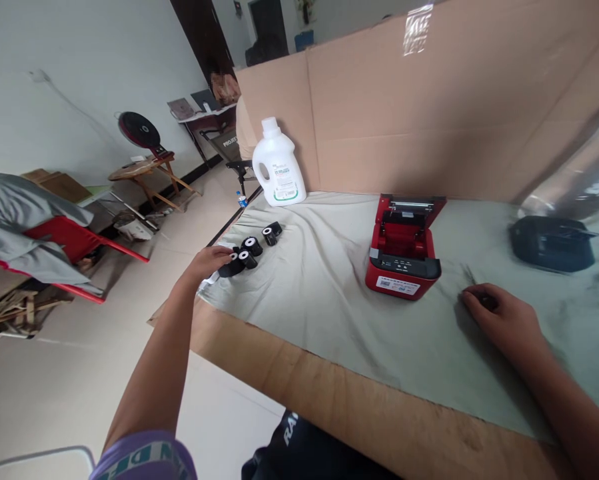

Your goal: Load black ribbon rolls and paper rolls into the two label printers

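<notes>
At the left end of the cloth-covered table, my left hand (212, 261) has its fingertips on a black roll (231, 267) with a white core. Beside it lie several more black rolls (252, 247), some near the white bottle. A red and black label printer (402, 257) stands with its lid raised and its inside showing no roll. To the right of the printer, my right hand (499, 317) rests low over the cloth, fingers curled; whether it holds anything is hidden.
A white jug-like bottle (279, 165) stands at the back left before a cardboard wall (379, 120). A dark blurred object (552, 243) sits at the right. The table's bare wooden edge (299, 363) runs along the front. A person's grey clothing shows at far left.
</notes>
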The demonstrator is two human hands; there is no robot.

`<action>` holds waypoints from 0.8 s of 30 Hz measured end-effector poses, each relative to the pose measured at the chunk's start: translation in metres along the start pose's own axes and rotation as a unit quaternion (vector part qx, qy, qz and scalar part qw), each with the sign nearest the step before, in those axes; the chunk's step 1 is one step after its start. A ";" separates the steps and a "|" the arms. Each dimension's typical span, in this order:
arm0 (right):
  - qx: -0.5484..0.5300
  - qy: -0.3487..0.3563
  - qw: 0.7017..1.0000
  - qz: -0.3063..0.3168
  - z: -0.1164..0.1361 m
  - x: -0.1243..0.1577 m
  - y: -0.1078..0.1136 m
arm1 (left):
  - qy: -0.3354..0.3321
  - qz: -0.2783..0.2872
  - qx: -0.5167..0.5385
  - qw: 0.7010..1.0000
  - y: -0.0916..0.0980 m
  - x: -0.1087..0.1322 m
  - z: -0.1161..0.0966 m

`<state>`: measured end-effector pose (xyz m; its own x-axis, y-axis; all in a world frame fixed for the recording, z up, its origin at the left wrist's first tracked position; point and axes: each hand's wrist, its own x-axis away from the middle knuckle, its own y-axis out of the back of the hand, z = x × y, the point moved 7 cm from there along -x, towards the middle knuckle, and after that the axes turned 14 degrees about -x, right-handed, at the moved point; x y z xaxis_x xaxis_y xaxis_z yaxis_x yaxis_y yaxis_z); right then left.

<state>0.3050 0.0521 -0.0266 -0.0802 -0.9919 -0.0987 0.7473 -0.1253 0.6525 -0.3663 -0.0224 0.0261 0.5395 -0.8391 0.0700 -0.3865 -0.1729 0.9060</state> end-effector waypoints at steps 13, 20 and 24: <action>-0.006 0.009 1.000 0.000 0.002 0.001 -0.001 | -0.090 -0.119 -0.130 0.980 0.019 -0.005 -0.038; -0.003 0.005 1.000 0.006 0.002 0.001 -0.001 | -0.113 -0.072 -0.267 0.954 -0.016 -0.032 -0.114; 0.002 0.002 1.000 0.005 0.003 0.001 0.000 | -0.048 -0.098 -0.332 0.937 -0.038 -0.037 -0.137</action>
<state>0.3026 0.0509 -0.0243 -0.0693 -0.9930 -0.0956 0.7453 -0.1153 0.6567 -0.2688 0.0862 0.0459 0.4691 -0.8729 -0.1344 0.2819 0.0037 0.9594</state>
